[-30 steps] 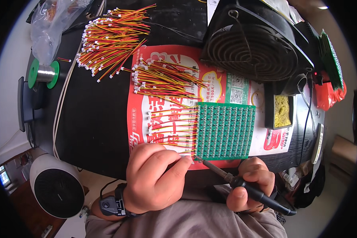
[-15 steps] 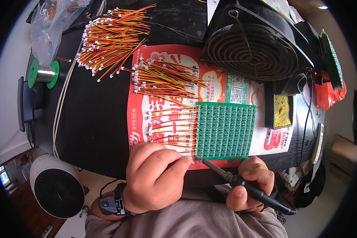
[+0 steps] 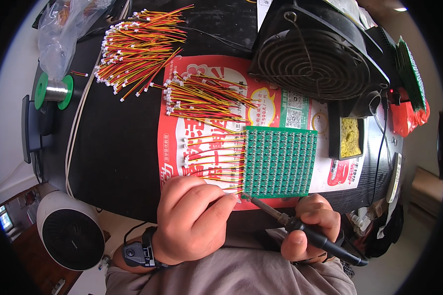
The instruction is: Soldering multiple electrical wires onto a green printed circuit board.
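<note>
A green circuit board panel [image 3: 279, 162] lies on a red and white printed sheet. Along its left edge runs a row of red and yellow wire leads [image 3: 214, 153], their white connectors pointing left. At the panel's lower left corner my left hand [image 3: 192, 216] is closed in a pinch on a wire lead [image 3: 239, 191]; the fingers hide most of it. My right hand [image 3: 325, 216] grips the black handle of a soldering iron [image 3: 282, 218]. Its tip meets the same corner, close to my left fingertips; whether it touches the wire or the board cannot be made out.
Loose wire leads lie in a small pile [image 3: 202, 96] and a larger heap [image 3: 138, 49]. A black fan [image 3: 320, 59] stands at the back right, near a yellow sponge [image 3: 350, 137] in its holder. A solder spool [image 3: 54, 91] and white cable [image 3: 79, 118] are at left.
Almost nothing differs. Both hands and the soldering iron hold their places at the panel's lower left corner, with only a tiny shift at the iron's tip.
</note>
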A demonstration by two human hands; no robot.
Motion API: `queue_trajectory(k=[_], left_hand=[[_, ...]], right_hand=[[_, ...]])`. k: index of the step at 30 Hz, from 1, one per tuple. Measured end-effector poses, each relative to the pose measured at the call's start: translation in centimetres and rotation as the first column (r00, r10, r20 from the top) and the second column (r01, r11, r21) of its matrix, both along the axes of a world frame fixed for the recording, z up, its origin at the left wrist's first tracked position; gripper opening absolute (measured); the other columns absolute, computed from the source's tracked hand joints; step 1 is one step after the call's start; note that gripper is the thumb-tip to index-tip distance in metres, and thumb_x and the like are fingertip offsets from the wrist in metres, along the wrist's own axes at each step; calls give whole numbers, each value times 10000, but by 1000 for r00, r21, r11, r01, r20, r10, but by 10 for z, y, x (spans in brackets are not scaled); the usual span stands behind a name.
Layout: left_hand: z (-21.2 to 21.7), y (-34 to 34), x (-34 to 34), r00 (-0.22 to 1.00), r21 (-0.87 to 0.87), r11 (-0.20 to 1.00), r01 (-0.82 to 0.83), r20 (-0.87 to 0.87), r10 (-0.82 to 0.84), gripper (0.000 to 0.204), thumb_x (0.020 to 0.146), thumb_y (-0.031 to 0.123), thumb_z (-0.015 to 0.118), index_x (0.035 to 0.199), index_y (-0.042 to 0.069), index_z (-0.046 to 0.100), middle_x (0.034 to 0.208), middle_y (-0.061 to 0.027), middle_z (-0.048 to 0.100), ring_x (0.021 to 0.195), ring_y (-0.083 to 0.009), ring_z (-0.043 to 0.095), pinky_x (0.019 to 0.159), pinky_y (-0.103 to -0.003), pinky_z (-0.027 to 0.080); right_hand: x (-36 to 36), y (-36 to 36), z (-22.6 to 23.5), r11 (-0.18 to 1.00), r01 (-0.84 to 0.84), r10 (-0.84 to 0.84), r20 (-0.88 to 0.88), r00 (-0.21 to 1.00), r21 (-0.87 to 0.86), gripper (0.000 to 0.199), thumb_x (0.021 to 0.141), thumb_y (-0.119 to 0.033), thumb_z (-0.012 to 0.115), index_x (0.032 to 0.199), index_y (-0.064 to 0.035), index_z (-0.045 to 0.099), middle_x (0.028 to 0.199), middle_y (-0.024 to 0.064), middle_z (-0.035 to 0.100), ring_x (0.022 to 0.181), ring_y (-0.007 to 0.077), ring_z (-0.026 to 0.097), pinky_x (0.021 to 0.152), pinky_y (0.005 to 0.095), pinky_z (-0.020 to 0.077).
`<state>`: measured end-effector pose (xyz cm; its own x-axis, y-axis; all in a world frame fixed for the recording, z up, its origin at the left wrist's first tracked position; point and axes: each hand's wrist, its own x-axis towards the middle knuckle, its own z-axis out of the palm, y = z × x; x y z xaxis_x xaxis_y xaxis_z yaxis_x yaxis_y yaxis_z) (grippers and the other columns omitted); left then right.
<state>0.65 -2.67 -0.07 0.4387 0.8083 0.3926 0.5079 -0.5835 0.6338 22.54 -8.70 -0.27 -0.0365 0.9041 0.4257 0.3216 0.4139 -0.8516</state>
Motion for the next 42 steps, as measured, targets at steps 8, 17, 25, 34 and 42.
queue_trajectory(k=[8, 17, 25, 34, 42], left_hand=[[0, 0, 0, 1000, 8, 1000, -3, -8, 3, 203, 602, -70, 649, 789, -1, 688, 738, -81, 605, 667, -258, 560, 587, -338, 454], [1, 0, 1, 1000, 13, 1000, -7, -10, 8, 195, 599, -75, 660, 779, -3, 681, 736, -84, 600, 672, -260, 563, 592, -337, 457], [0, 0, 1, 1000, 35, 999, -20, -2, 20, 167, 615, -79, 676, 760, 4, 672, 737, -73, 602, 683, -258, 553, 596, -338, 445], [-1, -3, -1, 1000, 8, 1000, -19, -9, 19, 214, 635, -45, 675, 837, 20, 700, 792, -33, 600, 737, -223, 540, 641, -347, 434], [0, 1, 1, 1000, 25, 999, -28, 1, 28, 194, 610, -79, 692, 784, 8, 690, 740, -70, 621, 669, -251, 558, 595, -329, 459]], right_hand=[[4, -4, -1, 1000, -19, 19, -40, 999, 0, 393, 775, -137, 756, 1001, 11, 470, 707, 74, 513, 556, 179, 500, 483, 312, 428], [4, -3, 1, 1000, -28, 27, -34, 999, -12, 400, 771, -128, 758, 1010, 5, 466, 728, 78, 517, 569, 181, 505, 491, 321, 433], [4, -3, 1, 1000, -21, 21, -17, 1000, -15, 383, 765, -127, 760, 994, 5, 483, 707, 72, 523, 554, 182, 512, 482, 317, 430], [3, -2, 0, 1000, -20, 20, 6, 1000, -4, 376, 764, -128, 758, 986, 15, 490, 682, 71, 533, 524, 180, 515, 461, 306, 424], [3, -2, 0, 999, -29, 29, 11, 1000, -14, 381, 771, -132, 761, 992, 15, 487, 678, 69, 534, 518, 178, 516, 455, 304, 427]])
